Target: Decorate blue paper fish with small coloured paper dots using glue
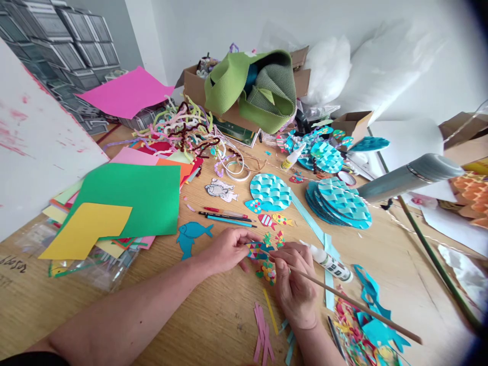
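My left hand pinches the edge of a small blue paper fish patterned with colored triangles, low over the table. A long thin wooden stick is gripped in my right hand; its tip points at the fish, and I cannot tell whether it touches. Small cut paper pieces in yellow, red and green lie just below the fish. Right of my right hand lies a white glue bottle. A plain blue paper fish cutout rests beyond my left wrist, near several pencils.
Colored paper sheets are stacked at left. Woven blue paper discs pile up at right, near a grey thermos. A box with green felt stands behind. Pink strips and paper scraps lie near the front.
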A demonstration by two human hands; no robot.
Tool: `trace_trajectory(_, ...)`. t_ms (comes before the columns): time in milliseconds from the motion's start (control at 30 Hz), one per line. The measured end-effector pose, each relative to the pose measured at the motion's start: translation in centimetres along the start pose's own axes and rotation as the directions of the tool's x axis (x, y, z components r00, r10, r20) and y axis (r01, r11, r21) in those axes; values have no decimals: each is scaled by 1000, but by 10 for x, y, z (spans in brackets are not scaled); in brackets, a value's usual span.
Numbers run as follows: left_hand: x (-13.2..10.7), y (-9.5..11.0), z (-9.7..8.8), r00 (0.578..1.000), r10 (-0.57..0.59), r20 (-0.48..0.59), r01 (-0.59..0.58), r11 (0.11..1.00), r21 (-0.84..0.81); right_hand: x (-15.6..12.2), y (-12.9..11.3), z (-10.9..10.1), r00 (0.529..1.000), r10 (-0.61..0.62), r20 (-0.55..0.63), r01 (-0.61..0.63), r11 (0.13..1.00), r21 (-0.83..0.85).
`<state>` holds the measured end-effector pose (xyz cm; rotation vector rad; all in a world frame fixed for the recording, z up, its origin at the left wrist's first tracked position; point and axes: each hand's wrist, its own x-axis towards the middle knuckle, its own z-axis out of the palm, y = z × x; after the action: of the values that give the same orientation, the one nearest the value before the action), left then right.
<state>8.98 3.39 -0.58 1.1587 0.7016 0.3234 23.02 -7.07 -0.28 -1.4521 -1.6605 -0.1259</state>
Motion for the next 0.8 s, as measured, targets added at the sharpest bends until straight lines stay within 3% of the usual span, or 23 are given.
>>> trace_trajectory(533, 0, 0, 1, 1000, 26, -9, -26, 1000, -11, 0, 0, 1, 1000, -15, 8, 14, 1000, 13)
trace_trajectory(800, 0, 1, 1, 999, 25, -28, -25, 1000, -2, -5, 2, -1, 995, 54, -85, -52, 998, 22)
